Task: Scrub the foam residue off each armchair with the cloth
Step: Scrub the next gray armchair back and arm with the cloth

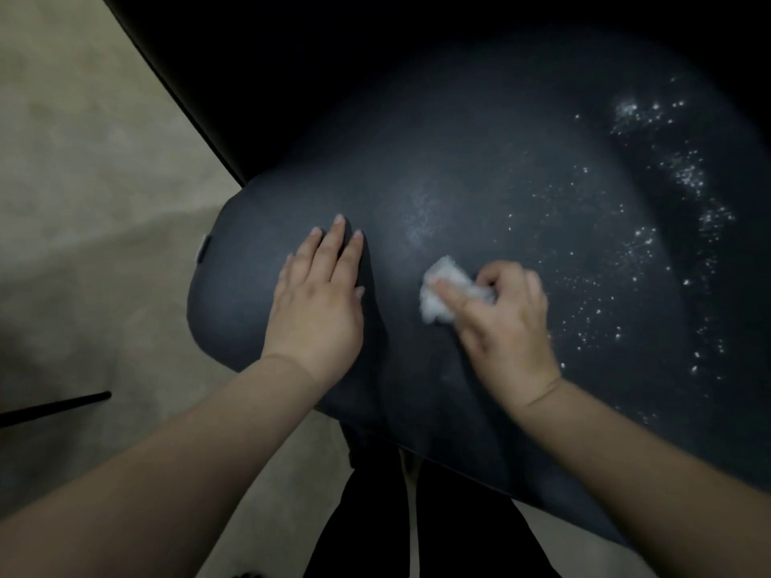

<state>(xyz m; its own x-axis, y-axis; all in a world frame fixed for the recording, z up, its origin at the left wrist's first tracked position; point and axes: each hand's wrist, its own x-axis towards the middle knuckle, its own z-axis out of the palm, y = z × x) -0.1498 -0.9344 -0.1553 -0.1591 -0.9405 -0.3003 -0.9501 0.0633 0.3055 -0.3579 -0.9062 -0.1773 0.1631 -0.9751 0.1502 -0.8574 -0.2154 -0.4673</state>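
A dark blue-grey armchair point(479, 168) fills the middle and right of the view, its rounded cushion facing me. White foam specks point(651, 244) are scattered over its right side, with a faint smear point(421, 214) near the centre. My left hand point(321, 294) lies flat on the cushion's left part, fingers straight. My right hand point(505, 323) grips a small crumpled white cloth point(442, 294) and presses it onto the fabric, index finger stretched over it. The cloth's back part is hidden under my fingers.
Beige floor point(83, 202) lies to the left of the chair. A thin black rod point(54, 406) crosses the floor at the lower left. My dark trouser legs point(396, 527) stand against the cushion's front edge. The chair's back rises dark at the top.
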